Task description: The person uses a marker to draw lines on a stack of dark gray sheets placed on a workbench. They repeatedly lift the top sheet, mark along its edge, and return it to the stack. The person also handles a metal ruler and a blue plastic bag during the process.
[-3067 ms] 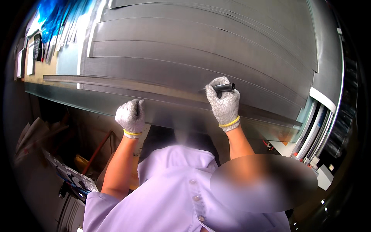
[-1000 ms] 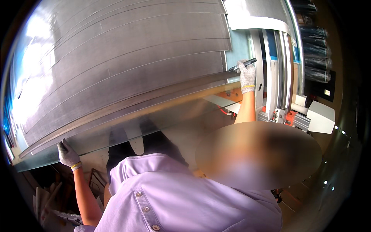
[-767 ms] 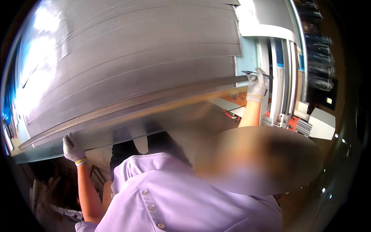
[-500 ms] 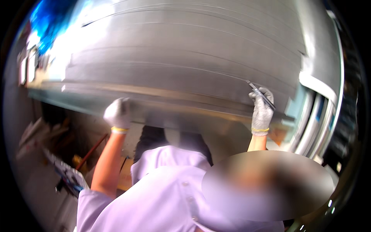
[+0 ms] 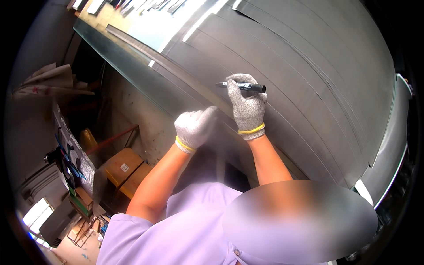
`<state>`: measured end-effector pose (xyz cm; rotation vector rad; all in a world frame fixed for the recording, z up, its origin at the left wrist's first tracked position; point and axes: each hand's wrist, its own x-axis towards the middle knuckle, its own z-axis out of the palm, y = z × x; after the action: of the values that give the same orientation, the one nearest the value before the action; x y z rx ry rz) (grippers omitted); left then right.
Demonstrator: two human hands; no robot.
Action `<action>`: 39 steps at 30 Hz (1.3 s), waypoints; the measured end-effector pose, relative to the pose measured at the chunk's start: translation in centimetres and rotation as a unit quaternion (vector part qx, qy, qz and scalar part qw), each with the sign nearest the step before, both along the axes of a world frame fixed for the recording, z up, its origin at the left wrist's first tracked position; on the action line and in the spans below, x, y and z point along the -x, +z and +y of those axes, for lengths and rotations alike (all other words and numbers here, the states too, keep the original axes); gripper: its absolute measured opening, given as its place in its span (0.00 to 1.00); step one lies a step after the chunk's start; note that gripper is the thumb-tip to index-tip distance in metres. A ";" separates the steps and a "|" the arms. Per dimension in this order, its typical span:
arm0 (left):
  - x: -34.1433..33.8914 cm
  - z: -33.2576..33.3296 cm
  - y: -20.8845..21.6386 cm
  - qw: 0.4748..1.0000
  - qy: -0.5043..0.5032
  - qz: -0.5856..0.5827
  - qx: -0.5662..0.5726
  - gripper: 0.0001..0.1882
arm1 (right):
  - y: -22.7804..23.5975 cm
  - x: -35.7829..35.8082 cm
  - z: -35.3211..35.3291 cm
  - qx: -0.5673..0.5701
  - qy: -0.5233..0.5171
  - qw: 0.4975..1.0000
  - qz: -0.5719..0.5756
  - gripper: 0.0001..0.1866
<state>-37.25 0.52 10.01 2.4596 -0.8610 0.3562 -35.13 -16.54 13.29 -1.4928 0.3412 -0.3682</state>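
Note:
My right hand [image 5: 248, 106], in a grey knit glove with a yellow cuff, grips a black marker pen [image 5: 254, 87]. The pen lies nearly level above the dark grey sheets [image 5: 300, 97], its tip pointing left. Lower and to the left, my left hand [image 5: 192, 126] in a matching glove is closed at the near edge of the work surface. Its fingertips blur, and anything inside them is hidden. A long narrow strip [image 5: 134, 43] runs along the near edge of the sheets, passing close to both hands.
Below the strip lies the greenish glass edge [image 5: 112, 62] of the table. Papers and thin pieces [image 5: 150, 6] lie at the far left. Cardboard boxes [image 5: 126, 168] and a red bar [image 5: 117, 141] are down on the left. A bent grey sheet [image 5: 391, 145] stands at the right.
My right hand has come left with the marker, close to my left hand. The pen has turned from slanted to nearly level. The whole view has tilted, bringing more floor on the left into sight.

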 end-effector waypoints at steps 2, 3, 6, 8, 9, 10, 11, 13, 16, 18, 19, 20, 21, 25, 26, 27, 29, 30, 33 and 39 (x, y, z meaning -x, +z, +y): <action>-1.1 0.8 0.6 1.000 -0.008 0.013 -0.021 0.19 | -0.5 -1.8 1.6 0.005 0.021 1.000 0.021 0.04; -1.2 0.9 0.5 0.999 -0.016 0.002 -0.029 0.24 | -0.5 -2.4 2.2 0.012 0.026 0.999 0.038 0.04; -1.3 1.1 0.3 1.000 -0.013 0.012 -0.023 0.24 | -1.2 -3.3 2.9 0.044 0.041 0.996 0.062 0.03; -1.4 1.0 0.3 1.000 -0.008 0.010 -0.025 0.24 | -1.2 -3.3 3.1 0.034 0.036 0.996 0.070 0.03; -1.4 1.0 0.4 1.000 -0.008 0.012 -0.027 0.24 | -1.4 -3.3 3.2 0.033 0.032 0.996 0.070 0.03; -1.4 1.0 0.4 0.999 -0.008 0.014 -0.030 0.24 | -1.5 -3.2 3.2 0.032 0.028 0.997 0.070 0.03; -1.5 1.0 0.4 0.999 -0.006 0.013 -0.030 0.24 | -1.4 -3.3 3.2 0.022 0.027 0.998 0.060 0.03; -1.5 0.9 0.5 0.999 -0.004 0.012 -0.032 0.24 | -1.5 -3.2 3.2 0.035 0.028 0.998 0.049 0.03; -1.6 0.9 0.6 0.999 -0.004 0.028 -0.030 0.23 | -1.5 -3.2 3.1 0.062 0.038 0.997 0.038 0.04; -1.7 0.8 0.3 1.000 0.001 0.003 -0.029 0.20 | -1.4 -3.1 2.9 0.077 0.042 0.996 0.032 0.04; -1.8 0.7 0.1 1.000 0.003 -0.010 -0.029 0.19 | -1.5 -2.9 2.7 0.082 0.041 0.995 0.029 0.04; -1.8 0.6 0.2 0.999 0.003 -0.012 -0.031 0.18 | -1.5 -2.6 2.5 0.087 0.040 0.995 0.025 0.04; -1.9 0.4 0.4 0.999 0.003 -0.014 -0.032 0.18 | -1.3 -2.3 2.2 0.055 0.041 0.997 0.036 0.05; -1.6 0.1 0.8 0.999 0.009 0.002 -0.040 0.20 | -1.1 -0.1 0.0 0.121 0.037 0.990 0.059 0.05; -1.4 0.1 0.8 0.999 0.012 0.015 -0.040 0.21 | -1.2 0.8 -0.5 0.123 0.030 0.990 0.063 0.05; -1.3 0.1 0.8 0.998 0.015 0.010 -0.058 0.22 | -1.2 1.7 -1.1 0.125 0.022 0.990 0.067 0.05; -1.1 0.0 0.8 0.997 0.018 0.014 -0.067 0.22 | -1.1 3.7 -2.6 0.134 0.013 0.986 0.096 0.05; -1.1 -0.1 0.8 0.998 0.017 0.013 -0.064 0.23 | -0.9 4.8 -3.5 0.138 0.008 0.984 0.112 0.04; -1.0 -0.6 1.0 0.998 0.014 -0.001 -0.066 0.22 | -0.5 8.5 -6.0 0.126 -0.018 0.983 0.135 0.04; -0.5 -0.8 0.4 0.999 0.007 0.026 -0.034 0.18 | 0.4 16.5 -11.6 0.121 -0.066 0.970 0.200 0.04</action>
<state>-36.78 -0.28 10.45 2.5263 -0.8470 0.2698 -51.66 -28.16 13.71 -1.7896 0.7402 -0.2151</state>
